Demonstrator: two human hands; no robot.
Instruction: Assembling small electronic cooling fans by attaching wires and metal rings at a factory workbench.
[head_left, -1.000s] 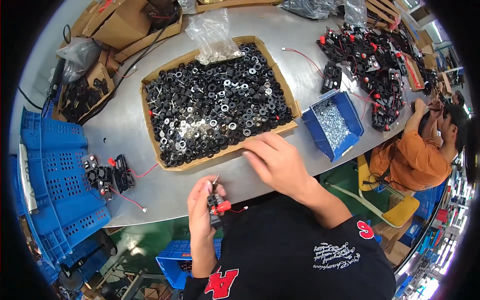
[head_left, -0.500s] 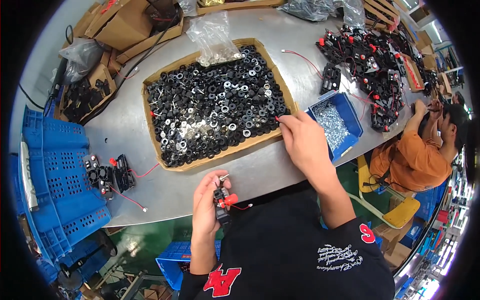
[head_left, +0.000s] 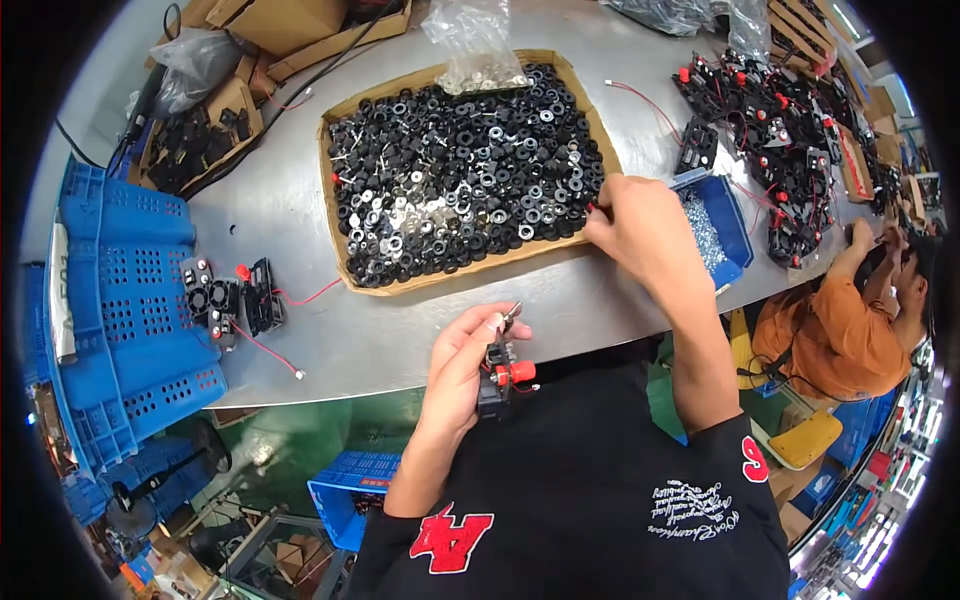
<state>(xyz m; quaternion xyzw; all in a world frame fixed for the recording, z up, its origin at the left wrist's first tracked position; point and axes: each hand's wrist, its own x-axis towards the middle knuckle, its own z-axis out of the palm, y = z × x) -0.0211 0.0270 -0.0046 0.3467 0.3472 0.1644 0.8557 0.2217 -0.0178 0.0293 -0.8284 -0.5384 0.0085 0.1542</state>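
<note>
"Though the right grip (head_left: pixel 645 230) is hard to read, what does the left grip (head_left: pixel 458 365) hold?"
"A black module (head_left: pixel 493 397) with a red cap (head_left: pixel 518 372), fingers closed around it, at six o'clock from the cardboard tray (head_left: pixel 470 269)."
"And the right?"
"Over that tray's rim, between three and four o'clock, fingertips beside a red bit (head_left: pixel 591 208); whether they pinch anything, one cannot tell."

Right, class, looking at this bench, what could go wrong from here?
The left hand holds a black assembly near the front edge of the table, so a slip could send it over that edge. The right hand is at the right side of the cardboard tray, close to the blue bin; a knock might spill the small silver pieces.
</note>
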